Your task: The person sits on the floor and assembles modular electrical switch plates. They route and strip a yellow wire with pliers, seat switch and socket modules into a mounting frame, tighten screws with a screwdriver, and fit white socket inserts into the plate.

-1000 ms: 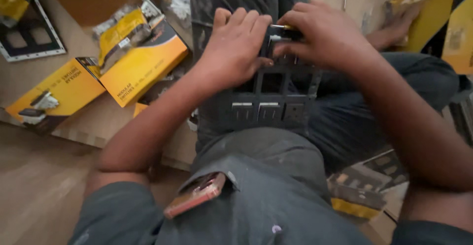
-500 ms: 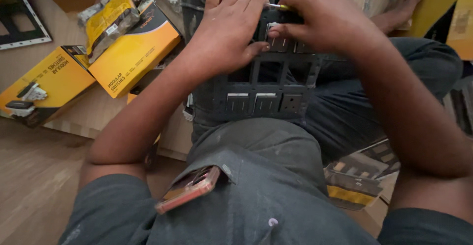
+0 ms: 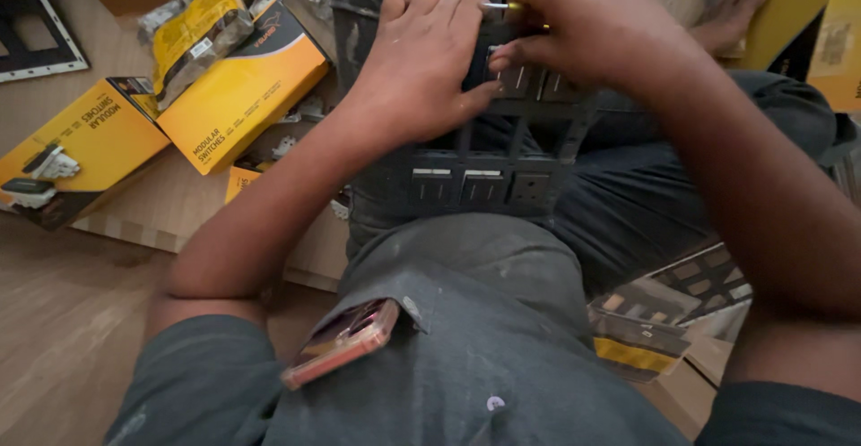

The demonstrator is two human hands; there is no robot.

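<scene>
1. Grey switch frame (image 3: 484, 173) lies flat across the lap, long side running left-right.
2. Left hand (image 3: 421, 69) clamps its top-left corner.
3. Right hand (image 3: 592, 20), right beside it, is closed on a small screwdriver (image 3: 502, 6) with its tip pointing left, over the top-row switches (image 3: 529, 83).

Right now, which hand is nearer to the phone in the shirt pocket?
Left. The left hand grips the switch frame on the side above the phone; the right hand works farther away across the frame.

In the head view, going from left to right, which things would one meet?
Yellow box → orange box → left hand → dark switch frame → right hand → bare foot.
</scene>
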